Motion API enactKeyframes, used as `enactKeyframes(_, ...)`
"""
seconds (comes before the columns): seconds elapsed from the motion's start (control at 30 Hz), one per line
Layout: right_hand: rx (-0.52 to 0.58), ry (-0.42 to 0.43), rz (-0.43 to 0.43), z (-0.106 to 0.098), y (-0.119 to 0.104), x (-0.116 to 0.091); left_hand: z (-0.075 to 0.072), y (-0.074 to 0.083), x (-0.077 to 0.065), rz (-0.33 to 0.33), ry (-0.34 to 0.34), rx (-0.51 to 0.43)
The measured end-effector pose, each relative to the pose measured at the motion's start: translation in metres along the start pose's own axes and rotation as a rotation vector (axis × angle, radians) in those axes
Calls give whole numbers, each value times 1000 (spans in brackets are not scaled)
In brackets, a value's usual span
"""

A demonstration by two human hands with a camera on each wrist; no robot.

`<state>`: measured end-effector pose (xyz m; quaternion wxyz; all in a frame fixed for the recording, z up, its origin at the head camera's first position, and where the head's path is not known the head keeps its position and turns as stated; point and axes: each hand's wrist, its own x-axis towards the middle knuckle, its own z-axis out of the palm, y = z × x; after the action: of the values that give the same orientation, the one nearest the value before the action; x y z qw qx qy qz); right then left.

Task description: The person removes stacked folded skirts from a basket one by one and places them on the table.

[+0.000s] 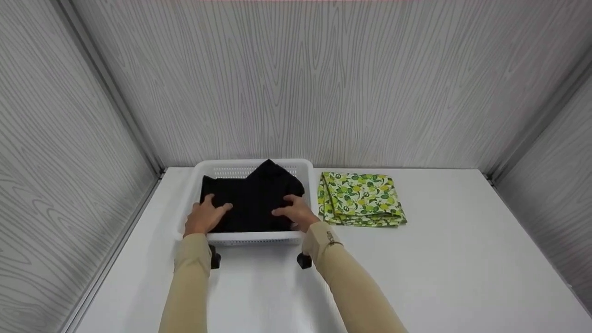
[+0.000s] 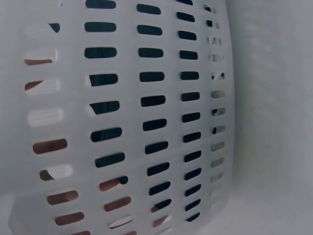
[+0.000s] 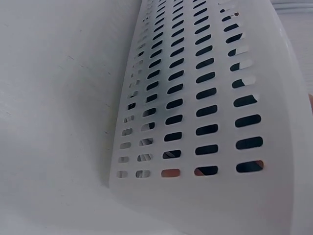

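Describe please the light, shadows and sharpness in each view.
Head view: even, soft light, sharp; faint shadow before the white slotted plastic basket; folded black cloth shows little detail. Left wrist view: basket wall very close, slightly soft. Right wrist view: basket wall curved by the lens, grey shade beneath.

Grey wood-grain walls [image 1: 323, 83] enclose a white table [image 1: 462, 268] on three sides.

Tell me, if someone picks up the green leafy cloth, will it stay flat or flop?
The folded green patterned cloth would probably flop and unfold, since its layered edges look soft. It likely feels light and shouldn't roll, lying flat on the table.
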<state>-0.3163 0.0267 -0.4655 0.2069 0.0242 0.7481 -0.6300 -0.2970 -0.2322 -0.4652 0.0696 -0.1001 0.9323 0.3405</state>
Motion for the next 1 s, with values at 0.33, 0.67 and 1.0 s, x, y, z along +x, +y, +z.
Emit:
enactKeyframes(0.33,12,-43,8,2,4,3,0,-2,1,-22,-35,-71)
enactKeyframes(0.67,41,-71,4,4,1,7,-3,-2,4,4,-115,-118)
enactKeyframes(1.0,8,38,-25,10,1,6,2,-2,6,-64,-9,-100)
